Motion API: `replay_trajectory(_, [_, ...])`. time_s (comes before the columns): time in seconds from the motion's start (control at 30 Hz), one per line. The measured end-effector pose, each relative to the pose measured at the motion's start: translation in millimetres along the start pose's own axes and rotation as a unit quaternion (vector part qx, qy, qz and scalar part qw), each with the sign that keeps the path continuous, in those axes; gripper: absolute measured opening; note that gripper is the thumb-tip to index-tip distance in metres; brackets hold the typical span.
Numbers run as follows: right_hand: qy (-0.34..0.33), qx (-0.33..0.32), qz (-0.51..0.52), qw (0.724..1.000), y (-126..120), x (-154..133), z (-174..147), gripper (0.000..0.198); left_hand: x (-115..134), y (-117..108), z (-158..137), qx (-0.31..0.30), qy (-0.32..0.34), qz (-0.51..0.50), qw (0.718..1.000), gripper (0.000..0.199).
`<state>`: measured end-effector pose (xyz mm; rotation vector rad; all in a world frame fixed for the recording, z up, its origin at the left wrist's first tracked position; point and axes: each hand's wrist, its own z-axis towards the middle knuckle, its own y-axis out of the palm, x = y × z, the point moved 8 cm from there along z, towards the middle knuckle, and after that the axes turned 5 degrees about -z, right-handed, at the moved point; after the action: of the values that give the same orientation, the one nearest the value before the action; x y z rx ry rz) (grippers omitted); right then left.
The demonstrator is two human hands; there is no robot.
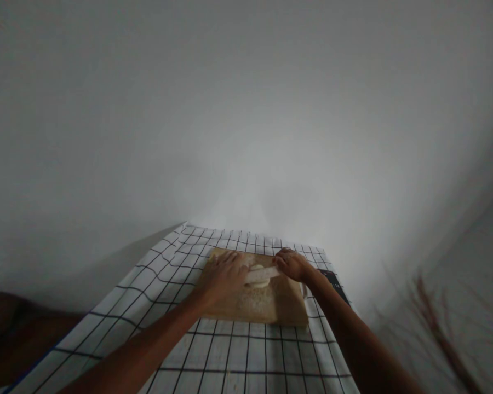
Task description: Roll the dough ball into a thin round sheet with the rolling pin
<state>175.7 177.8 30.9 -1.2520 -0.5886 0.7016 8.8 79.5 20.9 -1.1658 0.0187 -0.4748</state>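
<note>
A pale rolling pin (263,274) lies across a small round of dough (259,283) on a wooden board (246,312). My left hand (227,269) rests on the pin's left end, its fingers pointing away from me and bent over it. At the other end my right hand (291,262) is closed around the pin. Both ends of the pin are hidden under the hands. Pale flour dusts the board around the dough.
The board sits on a white cloth (225,350) with a black grid, covering a table against a grey wall (246,137). A dark flat device (334,284) and a partly hidden whitish object (304,290) are near my right forearm. Blurred reddish-brown bristles (431,317) stand at right.
</note>
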Motion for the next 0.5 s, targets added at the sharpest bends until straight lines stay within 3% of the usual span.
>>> replay_trajectory(0.2, [0.0,0.07,0.09,0.993,22.7,9.7,-18.3,0.048,8.0,-2.6,8.4,0.052,-0.021,0.033,0.998,0.032])
replay_trajectory(0.37, [0.025,0.132,0.097,0.986,21.4,-1.0,-49.3,0.05,5.2,4.9,6.4,0.076,-0.045,0.046,0.995,0.04])
replay_trajectory(0.5, [0.042,0.131,0.076,0.988,16.8,-15.5,-67.6,0.049,5.1,16.7,-2.1,0.074,-0.014,0.057,0.996,0.04])
